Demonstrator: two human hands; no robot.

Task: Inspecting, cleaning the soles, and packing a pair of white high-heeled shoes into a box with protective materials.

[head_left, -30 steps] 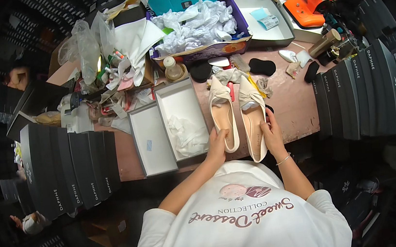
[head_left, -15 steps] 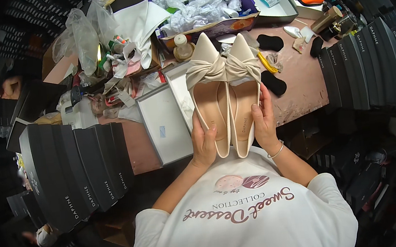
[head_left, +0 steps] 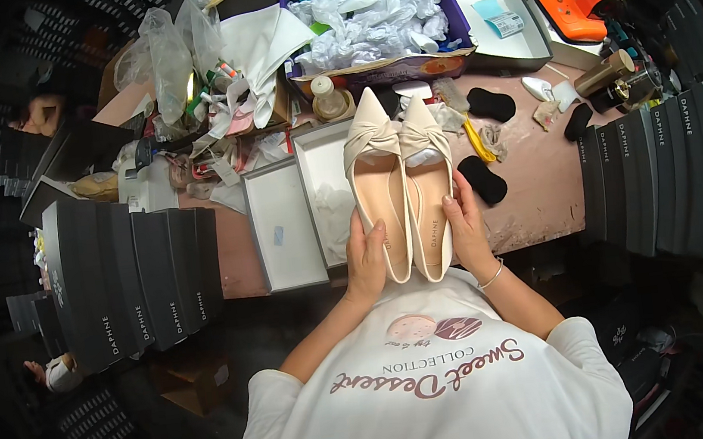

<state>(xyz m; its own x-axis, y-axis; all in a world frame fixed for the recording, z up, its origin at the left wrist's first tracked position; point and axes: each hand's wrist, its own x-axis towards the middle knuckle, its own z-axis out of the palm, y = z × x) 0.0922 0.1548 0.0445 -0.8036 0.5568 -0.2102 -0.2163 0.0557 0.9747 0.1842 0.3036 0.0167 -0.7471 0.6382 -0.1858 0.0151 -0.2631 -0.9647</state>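
Note:
A pair of cream pointed-toe shoes, each with a twisted knot across the front, is held side by side over the table's near edge, toes pointing away from me. My left hand (head_left: 364, 257) grips the outer side of the left shoe (head_left: 378, 186) near its heel. On the other side, my right hand (head_left: 467, 232) closes round the right shoe (head_left: 430, 189), thumb on the rim. White stuffing shows inside the toe of the right shoe. Just left of them lie an open grey-white shoebox (head_left: 321, 140) with white tissue in it and its lid (head_left: 291, 257).
Stacked dark shoeboxes stand at the left (head_left: 120, 280) and right (head_left: 667, 175). Behind the shoes sits a purple carton (head_left: 378, 73) of crumpled white paper, with a capped bottle (head_left: 324, 97) before it. Black pads (head_left: 484, 180) and an orange tape dispenser (head_left: 575, 12) lie farther right.
The shoes have tilted and come a little lower in view, their toes drawing slightly apart. Both hands keep their hold. The whole view has shifted slightly.

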